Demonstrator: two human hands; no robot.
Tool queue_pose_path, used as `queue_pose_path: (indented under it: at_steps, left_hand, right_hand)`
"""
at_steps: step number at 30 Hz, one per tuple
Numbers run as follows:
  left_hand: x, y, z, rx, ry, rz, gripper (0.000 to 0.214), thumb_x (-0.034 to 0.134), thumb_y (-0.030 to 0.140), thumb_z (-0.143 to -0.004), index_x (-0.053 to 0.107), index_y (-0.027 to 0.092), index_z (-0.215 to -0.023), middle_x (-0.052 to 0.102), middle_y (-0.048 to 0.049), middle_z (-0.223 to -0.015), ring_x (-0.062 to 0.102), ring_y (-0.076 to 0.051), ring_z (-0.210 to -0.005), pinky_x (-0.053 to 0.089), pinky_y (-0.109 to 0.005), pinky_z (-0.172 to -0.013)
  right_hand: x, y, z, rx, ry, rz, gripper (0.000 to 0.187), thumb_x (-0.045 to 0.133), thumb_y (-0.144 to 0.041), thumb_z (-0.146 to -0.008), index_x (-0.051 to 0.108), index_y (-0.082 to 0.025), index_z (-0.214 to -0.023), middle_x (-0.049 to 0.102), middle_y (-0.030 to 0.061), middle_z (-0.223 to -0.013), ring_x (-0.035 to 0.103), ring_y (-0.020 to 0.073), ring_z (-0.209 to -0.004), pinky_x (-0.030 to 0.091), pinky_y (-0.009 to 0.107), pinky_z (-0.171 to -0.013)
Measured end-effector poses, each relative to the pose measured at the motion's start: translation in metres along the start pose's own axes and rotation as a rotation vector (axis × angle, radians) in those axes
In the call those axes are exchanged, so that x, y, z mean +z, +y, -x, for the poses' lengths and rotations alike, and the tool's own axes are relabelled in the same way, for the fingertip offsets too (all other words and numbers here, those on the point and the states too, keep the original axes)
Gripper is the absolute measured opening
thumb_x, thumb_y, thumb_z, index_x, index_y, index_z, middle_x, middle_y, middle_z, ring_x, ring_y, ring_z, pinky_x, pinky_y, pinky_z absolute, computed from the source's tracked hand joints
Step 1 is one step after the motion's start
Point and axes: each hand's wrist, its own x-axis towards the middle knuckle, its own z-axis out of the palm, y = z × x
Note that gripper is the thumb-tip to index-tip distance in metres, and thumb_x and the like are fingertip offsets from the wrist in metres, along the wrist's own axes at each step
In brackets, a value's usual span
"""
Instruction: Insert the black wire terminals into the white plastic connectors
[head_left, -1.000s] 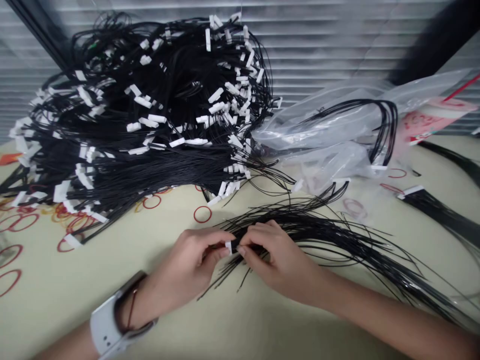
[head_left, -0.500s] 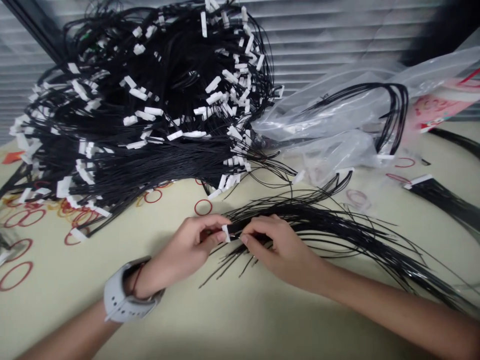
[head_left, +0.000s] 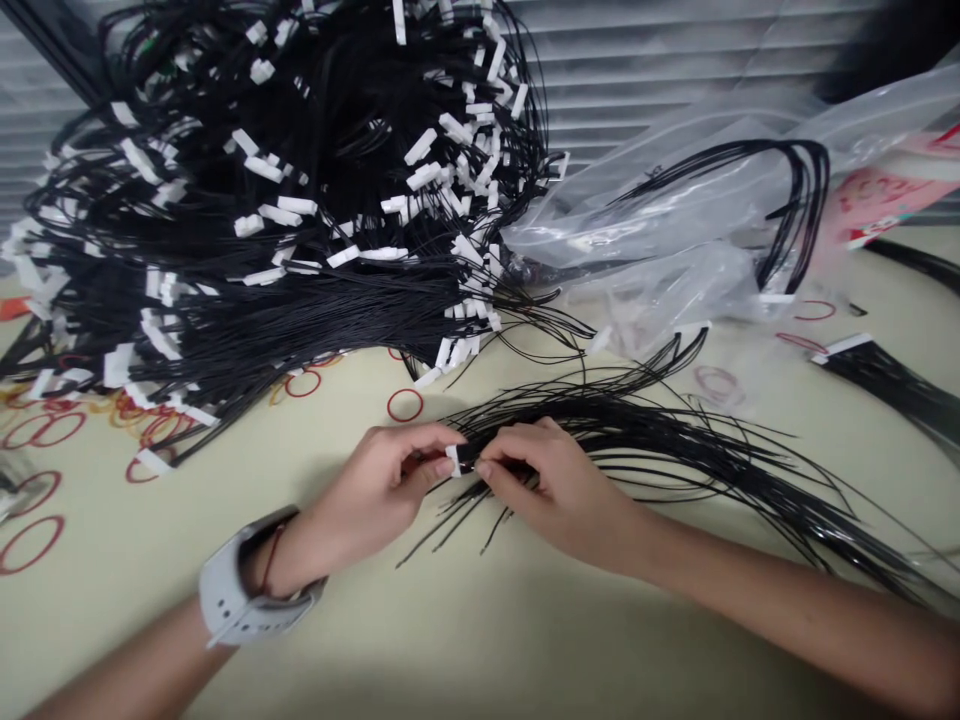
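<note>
My left hand (head_left: 379,490), with a white watch on the wrist, pinches a small white connector (head_left: 453,461) at the end of a thin black wire. My right hand (head_left: 551,490) pinches the same wire just right of the connector, its fingers closed on it. Both hands rest low over the pale table (head_left: 465,640). A loose fan of thin black wires (head_left: 720,470) spreads from under my right hand toward the right.
A big heap of black wires with white connectors (head_left: 285,200) fills the back left. Clear plastic bags (head_left: 675,240) holding more wires lie at the back right. Red rubber bands (head_left: 405,404) are scattered on the table, mostly at left. Another wire bundle (head_left: 885,385) lies far right.
The view has shifted slightly, so the heap sits higher in frame. My hands stay pinched on the same connector and wire, barely moving.
</note>
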Motion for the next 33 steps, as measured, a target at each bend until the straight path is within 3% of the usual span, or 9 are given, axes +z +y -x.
queue_pose_path:
  at_steps: [6,11,13,18,20,22,27,33]
  left_hand:
    - [0.003,0.004,0.005,0.140,0.067,-0.157,0.017,0.046,0.018,-0.081,0.060,0.021,-0.090,0.061,0.0049,-0.083,0.054,-0.006,-0.073,0.042,-0.018,-0.064]
    - [-0.005,0.003,0.001,0.043,0.108,-0.054,0.023,0.048,0.026,-0.081,0.061,0.017,-0.097,0.063,-0.0015,-0.089,0.057,-0.010,-0.080,0.045,-0.021,-0.071]
    - [-0.008,0.001,-0.002,0.002,0.115,0.002,0.026,0.048,0.028,-0.081,0.060,0.014,-0.099,0.063,-0.0035,-0.089,0.057,-0.011,-0.081,0.046,-0.022,-0.071]
    - [-0.009,-0.001,-0.006,-0.021,0.073,0.129,0.029,0.048,0.028,-0.082,0.058,0.010,-0.102,0.062,-0.0048,-0.084,0.056,-0.012,-0.079,0.045,-0.021,-0.067]
    - [-0.007,-0.002,-0.006,-0.022,0.078,0.139,0.028,0.049,0.028,-0.081,0.058,0.009,-0.100,0.062,-0.0053,-0.083,0.056,-0.012,-0.080,0.045,-0.021,-0.067]
    - [-0.005,-0.001,-0.006,-0.019,0.086,0.138,0.028,0.050,0.028,-0.081,0.058,0.009,-0.099,0.061,-0.0054,-0.080,0.055,-0.013,-0.080,0.045,-0.021,-0.067]
    - [-0.002,0.001,-0.004,-0.005,0.073,0.128,0.028,0.050,0.029,-0.081,0.058,0.010,-0.100,0.059,-0.0038,-0.076,0.054,-0.012,-0.077,0.043,-0.020,-0.063]
    - [-0.002,0.003,-0.002,0.001,0.064,0.143,0.024,0.051,0.030,-0.080,0.059,0.015,-0.096,0.060,-0.0029,-0.084,0.053,-0.010,-0.074,0.043,-0.020,-0.064]
  right_hand:
    - [0.005,-0.001,0.002,-0.073,0.065,0.070,0.018,0.040,-0.021,-0.083,0.054,-0.014,-0.073,0.053,-0.0043,-0.071,0.039,0.0019,-0.064,0.024,0.021,-0.068]
    - [0.007,0.003,0.001,-0.148,0.116,0.037,0.018,0.043,-0.025,-0.084,0.057,-0.016,-0.088,0.053,-0.0006,-0.078,0.046,0.0037,-0.074,0.033,0.018,-0.067]
    - [0.006,0.007,0.002,-0.241,0.192,0.094,0.019,0.043,-0.022,-0.084,0.057,-0.015,-0.096,0.054,0.0013,-0.080,0.046,0.0046,-0.076,0.037,0.017,-0.066]
    - [-0.001,0.010,0.010,-0.468,0.532,0.243,0.030,0.050,-0.007,-0.077,0.056,-0.015,-0.105,0.050,0.0064,-0.097,0.046,0.0091,-0.092,0.042,0.023,-0.076]
    - [-0.002,0.007,0.013,-0.534,0.563,0.268,0.036,0.051,-0.003,-0.075,0.054,-0.018,-0.107,0.045,0.0066,-0.095,0.045,0.0087,-0.090,0.042,0.021,-0.071]
    - [-0.001,0.003,0.014,-0.561,0.506,0.260,0.040,0.047,-0.002,-0.077,0.049,-0.017,-0.113,0.041,0.0054,-0.085,0.042,0.0056,-0.079,0.038,0.017,-0.061]
    - [0.008,0.005,0.011,-0.521,0.374,0.291,0.041,0.036,-0.002,-0.081,0.040,-0.006,-0.121,0.041,0.0067,-0.081,0.037,0.0060,-0.073,0.039,0.018,-0.062]
    - [0.007,0.008,0.010,-0.190,0.336,0.072,0.021,0.047,-0.012,-0.080,0.049,-0.017,-0.100,0.055,-0.0020,-0.077,0.049,0.0010,-0.069,0.038,0.011,-0.059]
